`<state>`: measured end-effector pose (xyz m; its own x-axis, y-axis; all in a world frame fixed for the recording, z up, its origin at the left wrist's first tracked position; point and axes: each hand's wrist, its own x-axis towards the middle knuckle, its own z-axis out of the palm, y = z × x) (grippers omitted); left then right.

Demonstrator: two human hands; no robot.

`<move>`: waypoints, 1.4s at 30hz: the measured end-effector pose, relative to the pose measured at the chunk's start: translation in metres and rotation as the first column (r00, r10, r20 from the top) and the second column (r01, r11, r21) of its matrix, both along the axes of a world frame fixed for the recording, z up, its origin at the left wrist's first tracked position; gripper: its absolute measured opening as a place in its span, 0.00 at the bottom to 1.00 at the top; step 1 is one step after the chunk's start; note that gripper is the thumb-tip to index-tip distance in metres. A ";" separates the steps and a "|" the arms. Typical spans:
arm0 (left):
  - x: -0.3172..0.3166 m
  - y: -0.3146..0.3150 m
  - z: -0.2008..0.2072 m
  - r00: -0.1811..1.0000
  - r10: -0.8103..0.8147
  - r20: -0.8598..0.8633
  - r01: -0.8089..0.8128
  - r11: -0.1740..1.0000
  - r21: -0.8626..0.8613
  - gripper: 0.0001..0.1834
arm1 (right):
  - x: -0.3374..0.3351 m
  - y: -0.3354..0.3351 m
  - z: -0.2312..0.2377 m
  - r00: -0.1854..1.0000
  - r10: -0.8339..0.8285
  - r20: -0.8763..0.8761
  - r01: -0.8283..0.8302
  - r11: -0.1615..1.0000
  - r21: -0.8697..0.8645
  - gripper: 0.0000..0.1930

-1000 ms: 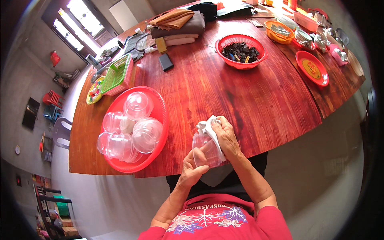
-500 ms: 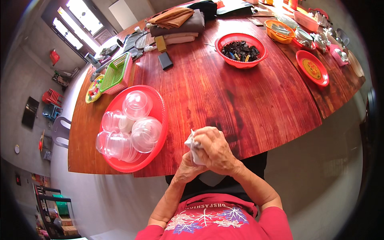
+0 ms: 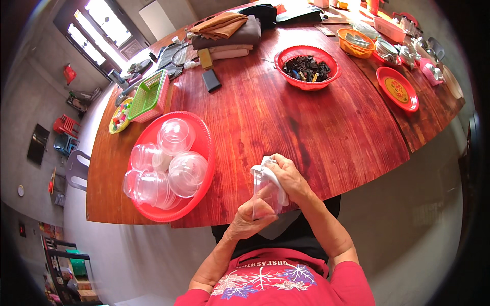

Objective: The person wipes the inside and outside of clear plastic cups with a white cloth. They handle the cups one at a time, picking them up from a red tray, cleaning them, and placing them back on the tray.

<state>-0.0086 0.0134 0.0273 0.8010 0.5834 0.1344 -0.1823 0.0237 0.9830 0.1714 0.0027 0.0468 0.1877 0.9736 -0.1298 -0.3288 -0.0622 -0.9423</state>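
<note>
Close to the table's front edge, my left hand (image 3: 250,219) grips a clear plastic cup (image 3: 259,189) from below and the side. My right hand (image 3: 290,179) is closed on a white cloth (image 3: 277,184), pressed along the cup's far side and rim. Part of the cloth is hidden behind my right fingers. On the left lies a big red plastic tray (image 3: 205,133) holding several clear plastic bowls (image 3: 187,174), some of them stacked; neither hand touches them.
The wooden table (image 3: 240,117) carries a red basket (image 3: 334,76) of dark small pieces, a green and pink basket (image 3: 135,109), a dark box (image 3: 211,80) and folded cloths (image 3: 240,35). At the right are a red plate (image 3: 411,104), an orange basket (image 3: 360,52) and crockery (image 3: 388,48).
My right hand has moved slightly right and uncovered the clear cup. The cup and cloth are now held farther right, with the cup's side showing between my hands.
</note>
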 end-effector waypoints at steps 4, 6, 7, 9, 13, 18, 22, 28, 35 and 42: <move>-0.005 0.005 -0.015 0.994 0.071 -0.080 -0.078 0.993 -0.091 0.11 | -0.030 -0.018 0.021 0.710 -0.312 0.631 0.053 0.917 0.394 0.15; -0.004 0.004 -0.013 0.987 0.162 0.017 -0.161 0.985 -0.061 0.13 | -0.044 -0.026 0.030 0.431 -0.447 0.784 -0.080 0.847 0.526 0.23; 0.000 0.003 -0.008 0.976 0.202 0.086 -0.200 0.979 -0.027 0.13 | -0.051 -0.032 0.033 0.352 -0.455 0.818 -0.102 0.850 0.517 0.22; -0.001 0.002 0.003 0.978 0.198 0.060 -0.193 0.978 -0.084 0.14 | -0.044 -0.027 0.036 0.321 -0.503 0.802 -0.130 0.816 0.564 0.22; -0.004 0.006 0.015 0.999 0.000 0.048 0.011 0.976 -0.217 0.14 | -0.022 -0.006 0.026 0.837 -0.260 0.481 0.002 0.881 0.473 0.10; 0.010 0.008 0.021 0.914 0.023 0.405 0.169 0.886 -0.432 0.11 | -0.013 -0.003 0.021 0.931 -0.323 0.172 0.288 0.936 0.200 0.11; 0.018 0.013 0.009 0.886 0.092 0.454 0.167 0.851 -0.497 0.11 | -0.033 -0.017 0.013 0.751 -0.553 0.361 0.308 0.776 0.550 0.13; 0.010 0.013 -0.006 0.910 0.219 0.352 0.091 0.723 -0.685 0.31 | -0.041 -0.034 0.011 0.433 -0.610 0.664 -0.126 0.689 0.714 0.14; 0.010 0.010 0.011 0.876 0.026 0.482 0.271 0.800 -0.535 0.13 | -0.011 -0.010 0.008 0.924 -0.349 0.158 0.306 0.920 0.245 0.08; 0.008 0.022 -0.005 0.786 -0.008 0.618 0.457 0.682 -0.571 0.18 | -0.008 -0.024 -0.016 0.834 -0.224 -0.504 0.299 0.951 0.072 0.08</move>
<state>-0.0008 0.0356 0.0226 0.8400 0.4893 0.2345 -0.5421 0.7369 0.4040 0.1632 -0.0215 0.0306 0.3878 0.9116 -0.1366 -0.7299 0.2131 -0.6495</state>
